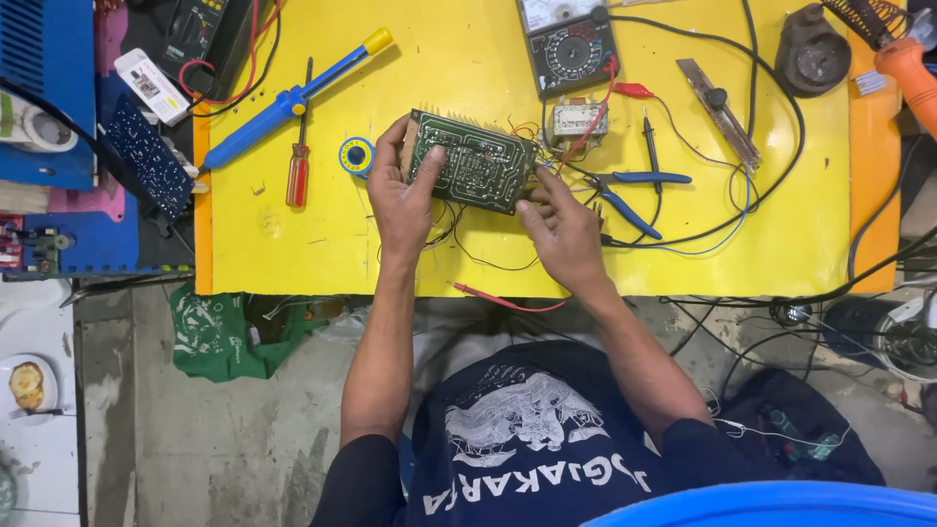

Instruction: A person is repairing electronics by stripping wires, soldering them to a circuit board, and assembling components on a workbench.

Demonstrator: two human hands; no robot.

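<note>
Both hands clasp a green circuit board (471, 162) at its ends: the left hand (403, 198) curls around the board's left edge with its thumb pressed on the face, while the right hand (559, 230) pinches the lower right corner with its fingertips. The board sits slightly tilted near the middle of a bright yellow worktable (293, 244), solder side up, pale traces showing across its green face and a finned metal heat sink peeking out along its far edge, thin wires trailing from beneath. Around it lie a blue desoldering pump (293, 98), a red-handled screwdriver (299, 166), a small reel of solder (356, 155), blue-handled pliers (630, 190), a small transformer (578, 119) and an analogue multimeter (567, 41) with red and black leads. Below the table, a worn grey concrete floor (146, 429) holds a crumpled green cloth (220, 337) and tangled black cables.
</note>
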